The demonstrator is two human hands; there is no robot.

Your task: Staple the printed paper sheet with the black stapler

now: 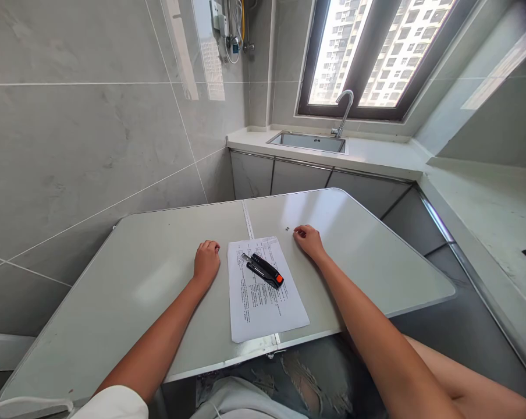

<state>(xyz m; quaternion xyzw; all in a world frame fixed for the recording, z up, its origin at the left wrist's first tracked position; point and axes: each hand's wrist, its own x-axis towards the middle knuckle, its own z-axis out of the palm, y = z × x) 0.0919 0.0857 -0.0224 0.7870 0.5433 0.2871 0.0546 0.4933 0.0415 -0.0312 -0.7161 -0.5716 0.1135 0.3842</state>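
Observation:
My left hand (207, 260) rests on the table left of a printed sheet of paper (267, 314), fingers curled in and closed, with nothing showing in them. On the paper lies a black stapler (265, 270) with an orange-red end, its arm slightly apart from its base. Neither hand touches it. Right of the paper's far corner, my right hand (307, 237) lies on the table with fingers curled together. No object shows in its grasp. Just left of its fingertips are tiny dark metal pieces (287, 228), which look like staples.
The pale folding table (158, 314) has a seam (248, 220) down its middle. Beyond it stand a counter with a sink (309, 141) and a faucet (344, 110) beneath a window. A grey tiled wall (92, 134) runs along the left. A white cable (31, 401) crosses the lower left.

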